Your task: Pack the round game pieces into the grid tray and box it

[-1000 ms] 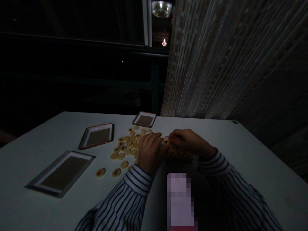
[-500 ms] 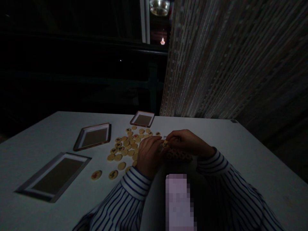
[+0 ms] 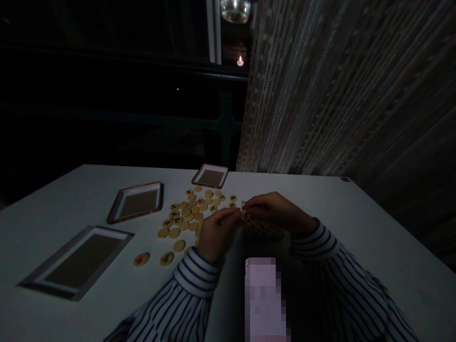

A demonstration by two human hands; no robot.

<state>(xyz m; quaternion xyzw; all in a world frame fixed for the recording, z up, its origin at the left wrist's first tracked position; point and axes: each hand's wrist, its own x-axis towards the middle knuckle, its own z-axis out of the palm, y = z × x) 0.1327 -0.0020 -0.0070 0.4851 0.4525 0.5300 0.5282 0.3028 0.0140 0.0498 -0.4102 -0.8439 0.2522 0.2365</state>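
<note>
A round wooden xiangqi piece (image 3: 245, 215) with a dark character sits at the fingertips of both hands. My right hand (image 3: 276, 211) is closed, its curled fingertips at the upper edge of that piece and its palm over a dense group of xiangqi pieces (image 3: 261, 229). From the left, my left hand (image 3: 216, 233) reaches in with thumb and forefinger pressed together beside the same piece; whether something is pinched there cannot be made out. Left of this hand lie several loose xiangqi pieces (image 3: 185, 212), some showing characters, others plain side up.
Three shallow rectangular trays stand on the white table (image 3: 313, 199): a near-left one (image 3: 83, 261), a middle one (image 3: 138, 202) and a far one (image 3: 211, 175). A string curtain (image 3: 285, 95) hangs behind the table. A blurred pinkish patch (image 3: 265, 299) is low in the view.
My left hand has drawn slightly left and down, its fingers narrowing to a pinch and uncovering more loose pieces. My right hand has shifted slightly left at the fingertips.
</note>
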